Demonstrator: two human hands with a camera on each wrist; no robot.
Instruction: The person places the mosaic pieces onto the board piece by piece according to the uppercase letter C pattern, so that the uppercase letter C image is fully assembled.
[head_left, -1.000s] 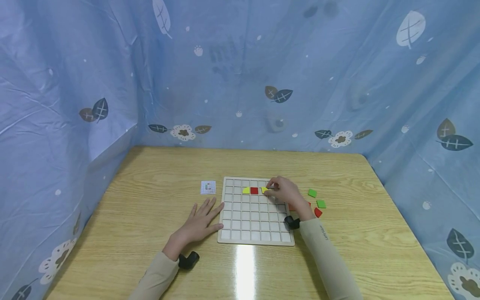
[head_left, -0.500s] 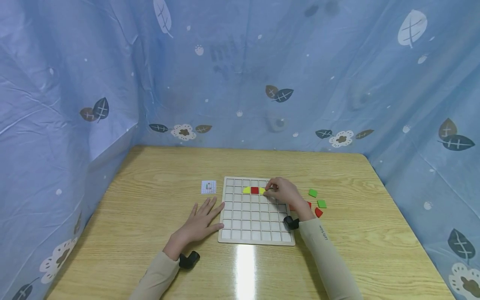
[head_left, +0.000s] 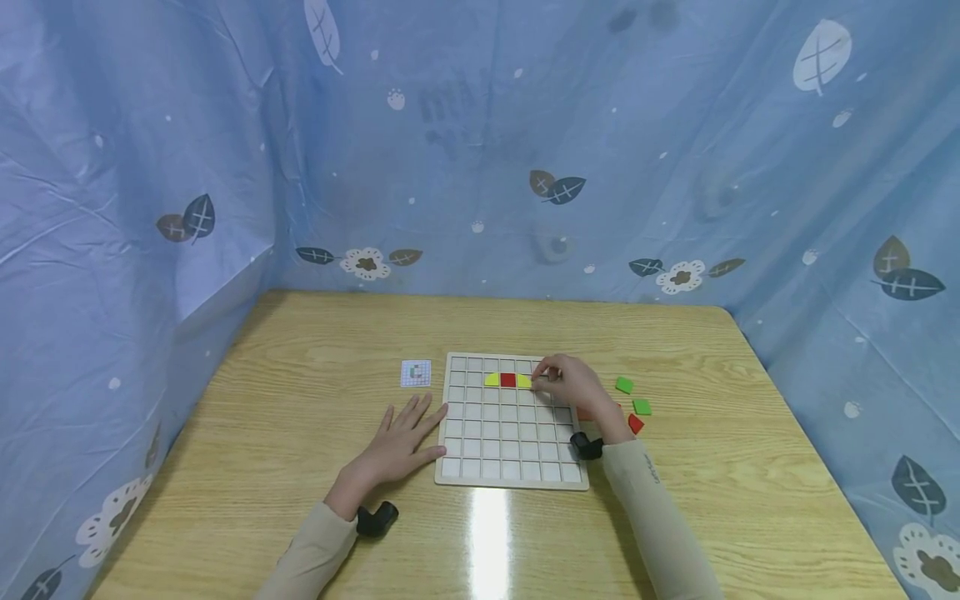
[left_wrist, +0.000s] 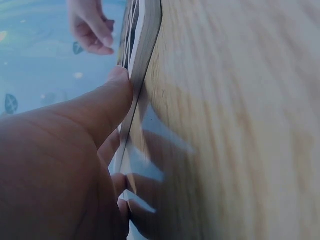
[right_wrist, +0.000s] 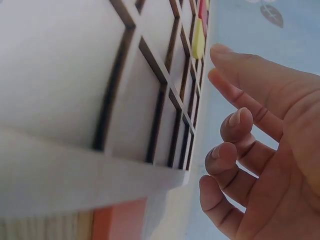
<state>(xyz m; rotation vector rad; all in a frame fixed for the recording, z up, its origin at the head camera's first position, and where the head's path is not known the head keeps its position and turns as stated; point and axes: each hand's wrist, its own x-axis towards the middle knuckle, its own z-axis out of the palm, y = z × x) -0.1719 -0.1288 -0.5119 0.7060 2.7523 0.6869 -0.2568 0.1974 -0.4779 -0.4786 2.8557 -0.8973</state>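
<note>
A pale wooden grid board (head_left: 500, 450) lies on the table. One of its upper rows holds a red square tile (head_left: 508, 380) between two yellow round-cornered tiles, the left yellow tile (head_left: 492, 380) and the right yellow tile (head_left: 524, 381). My right hand (head_left: 576, 385) hovers over the board's upper right, thumb and index fingertips just beside the right yellow tile. In the right wrist view a small gap shows between them and that yellow tile (right_wrist: 198, 40); the other fingers curl loosely. My left hand (head_left: 397, 446) lies spread, thumb and index fingertip at the board's left edge.
Right of the board lie green tiles, one upper (head_left: 624, 385) and one lower (head_left: 641, 407), and a red quarter-round tile (head_left: 636, 424). An orange-red piece (head_left: 583, 414) is partly hidden under my right wrist. A small printed grid card (head_left: 416, 373) lies left of the board.
The right yellow tile has shifted left against the red square and now lies flat in its cell. My right fingertips have let go of it and drawn slightly right. The left hand stays put.
</note>
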